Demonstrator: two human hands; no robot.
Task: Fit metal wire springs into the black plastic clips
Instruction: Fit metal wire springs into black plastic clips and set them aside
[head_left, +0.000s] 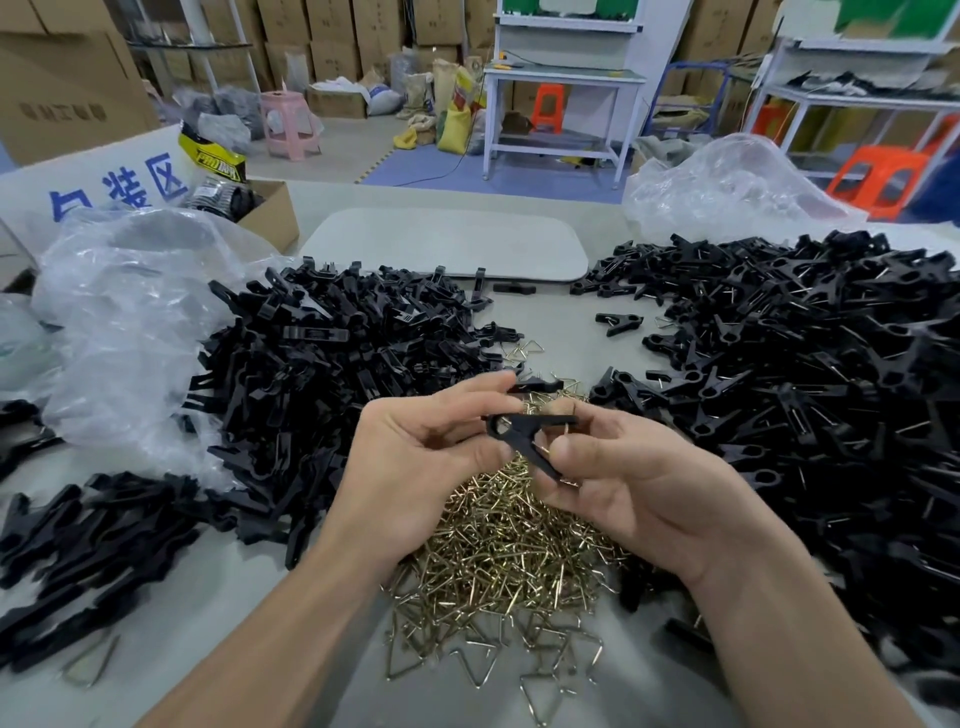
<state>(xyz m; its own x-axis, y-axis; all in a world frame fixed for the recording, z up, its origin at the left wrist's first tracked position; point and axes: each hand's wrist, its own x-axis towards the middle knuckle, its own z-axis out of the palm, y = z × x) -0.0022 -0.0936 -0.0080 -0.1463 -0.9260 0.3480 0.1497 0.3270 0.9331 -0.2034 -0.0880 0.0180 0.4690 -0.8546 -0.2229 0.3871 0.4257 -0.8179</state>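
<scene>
1. Two hands meet over the middle of the table. The left hand (415, 457) pinches the round-eyed end of one black plastic clip (540, 419) between thumb and forefinger, and the right hand (639, 483) grips the clip's two spread legs with curled fingers.
2. The clip is held in the air, almost level, just above the heap of wire springs (498, 551). Holding it at both ends probably keeps the halves steady while a spring is pushed in.
3. A short piece of brass-coloured wire shows at the right fingertips, close against the clip. Whether it is already seated in the clip cannot be told.
4. The springs lie directly under the hands, in the nearest place, likely so that the next one can be taken without reaching.
5. On the left lies a pile of bare clip parts (322, 374). No wire is seen in them, so this seems to be the supply.
6. On the right lies a larger pile of finished clips (779, 395), with thin wires showing in many. Judged from the two piles, a good part of the work is done, yet much remains.
7. Further out, a crumpled clear plastic bag (130, 322) sits beside the left pile, and a white board (447, 244) lies at the far side of the table (561, 322).
</scene>
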